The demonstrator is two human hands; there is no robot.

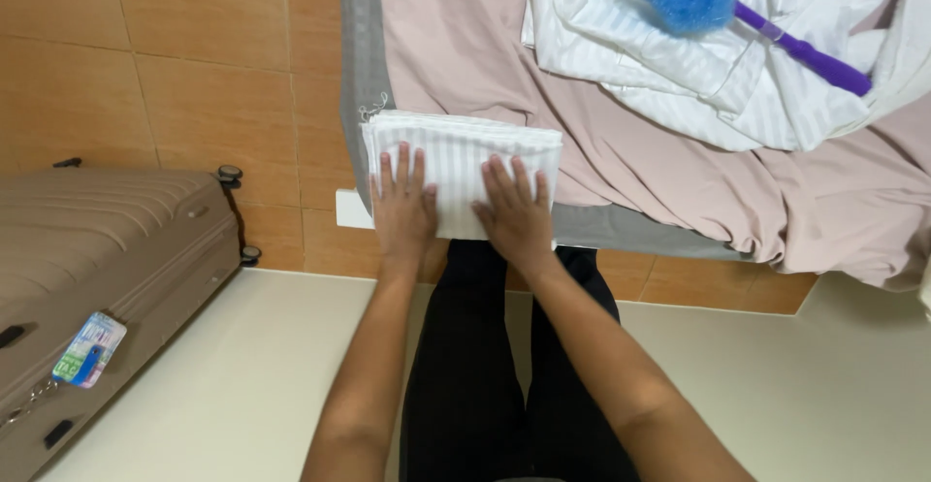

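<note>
I see the folded white striped cloth (465, 167) at the bed (456, 46) edge, its long axis running left to right. My left hand (402, 206) and right hand (514, 212) lie flat on it, fingers extended, grasping nothing. The hands cover its near edge; layer count unclear.
</note>
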